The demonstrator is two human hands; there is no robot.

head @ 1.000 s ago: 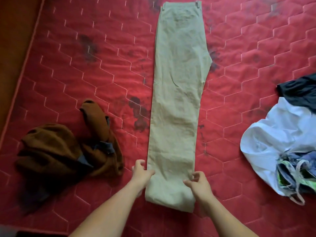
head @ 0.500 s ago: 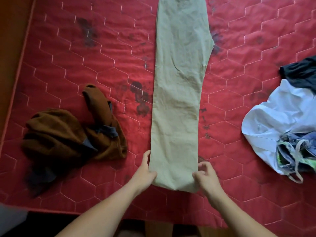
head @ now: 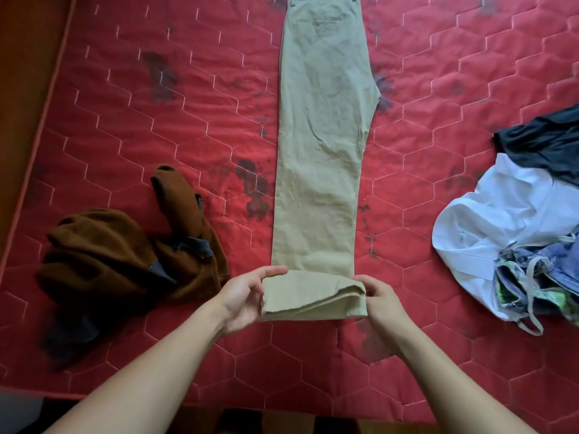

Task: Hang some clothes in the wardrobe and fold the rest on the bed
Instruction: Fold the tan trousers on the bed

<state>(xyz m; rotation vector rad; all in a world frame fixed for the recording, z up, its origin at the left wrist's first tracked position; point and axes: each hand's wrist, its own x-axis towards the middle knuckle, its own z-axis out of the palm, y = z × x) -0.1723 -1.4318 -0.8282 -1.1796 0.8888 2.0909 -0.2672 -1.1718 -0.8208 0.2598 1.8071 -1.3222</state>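
Task looked early on, w/ one fold only just begun. The khaki trousers (head: 322, 136) lay lengthwise down the middle of the red bed (head: 125, 120), legs stacked one on the other, waistband (head: 319, 3) at the far end & hem end (head: 313, 297) nearest the person. That hem end was turned back over itself into a short first fold. The left hand (head: 247, 296) gripped the left side of the fold, thumb on top & fingers curled round it. The right hand (head: 380, 299) pinched the right side, fingers closed on the layered edge. Both held cloth, neither was free.

Done so far, as far as could be judged: trousers laid flat, halved leg on leg, first turn of the hem made. Left for this item: prob more turns up toward the waistband, since most of the length was not yet folded.

Rest of the job seemed untouched. A brown garment (head: 125, 255) sat crumpled on the bed to the left, near the trousers but not touching. To the right, well apart, was a heap: white shirt (head: 488, 220), a dark garment (head: 545, 139) beyond it & a blue-green patterned piece (head: 539, 277) at its near edge. None were folded. No folded stack in view, no wardrobe or hangers either, so couldn't tell whether any hanging had been done. Est: most of the work lay ahead
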